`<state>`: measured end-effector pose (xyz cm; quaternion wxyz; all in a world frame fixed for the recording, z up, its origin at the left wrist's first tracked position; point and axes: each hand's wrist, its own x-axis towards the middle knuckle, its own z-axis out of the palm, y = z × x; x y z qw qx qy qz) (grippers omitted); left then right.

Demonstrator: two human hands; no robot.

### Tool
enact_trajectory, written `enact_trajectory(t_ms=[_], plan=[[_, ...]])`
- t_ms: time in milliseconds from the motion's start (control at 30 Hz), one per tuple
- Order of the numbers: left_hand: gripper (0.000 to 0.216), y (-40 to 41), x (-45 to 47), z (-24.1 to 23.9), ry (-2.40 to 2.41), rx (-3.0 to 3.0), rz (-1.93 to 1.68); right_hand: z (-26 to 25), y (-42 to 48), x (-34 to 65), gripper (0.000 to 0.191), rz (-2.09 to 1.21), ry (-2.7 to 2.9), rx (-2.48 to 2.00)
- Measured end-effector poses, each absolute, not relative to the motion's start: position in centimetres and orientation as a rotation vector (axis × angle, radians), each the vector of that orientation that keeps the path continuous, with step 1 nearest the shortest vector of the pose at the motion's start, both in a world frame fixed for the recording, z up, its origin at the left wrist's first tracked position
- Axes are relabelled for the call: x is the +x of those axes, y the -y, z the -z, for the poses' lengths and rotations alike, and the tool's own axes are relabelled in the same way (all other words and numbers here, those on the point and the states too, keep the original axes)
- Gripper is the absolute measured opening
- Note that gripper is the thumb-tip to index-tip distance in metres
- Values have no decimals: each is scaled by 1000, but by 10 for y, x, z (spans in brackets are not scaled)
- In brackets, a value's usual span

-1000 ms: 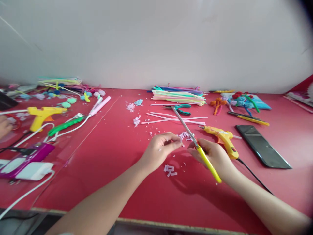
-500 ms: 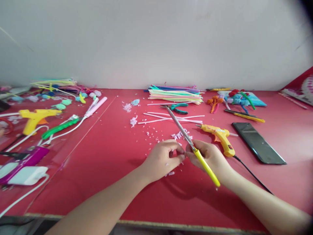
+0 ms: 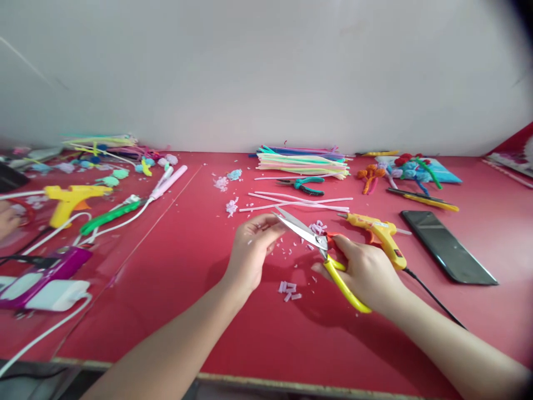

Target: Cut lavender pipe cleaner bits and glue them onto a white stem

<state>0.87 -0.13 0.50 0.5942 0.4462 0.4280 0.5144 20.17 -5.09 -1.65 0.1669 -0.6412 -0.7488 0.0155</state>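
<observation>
My right hand [image 3: 364, 272] grips a pair of scissors [image 3: 306, 233] with yellow and red handles. The blades point up and left, slightly parted, their tips near the fingers of my left hand [image 3: 252, 250]. That hand is pinched closed; whatever sits between its fingertips is too small or hidden to make out. Below the blades lies a small cluster of short pale-pink cut pieces [image 3: 289, 290] on the red table [image 3: 175, 300]. Another cluster of pink pieces [image 3: 318, 226] is just behind the scissors.
Pink pipe cleaners [image 3: 295, 201], pliers [image 3: 308, 183] and a pipe-cleaner bundle [image 3: 302, 164] lie ahead. A yellow glue gun [image 3: 381, 233] and a phone [image 3: 447, 247] are at right. Left are another glue gun [image 3: 69, 203], a purple power strip [image 3: 50, 272] and another person's hand [image 3: 8, 219].
My hands have moved apart. The scissors, earlier lying closed across my right hand, are now held by the handles with blades parted. My left hand has risen toward the tips.
</observation>
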Motion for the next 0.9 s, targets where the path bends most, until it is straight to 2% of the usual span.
enact_trajectory(t_ms=[200,900], plan=[[5,3,7,-8,-1000,1048,-1235,22,49,204,40,173,2195,-1845],[7,3,8,-4,-974,1059,-1303,28,49,208,39,345,2233,-1791]])
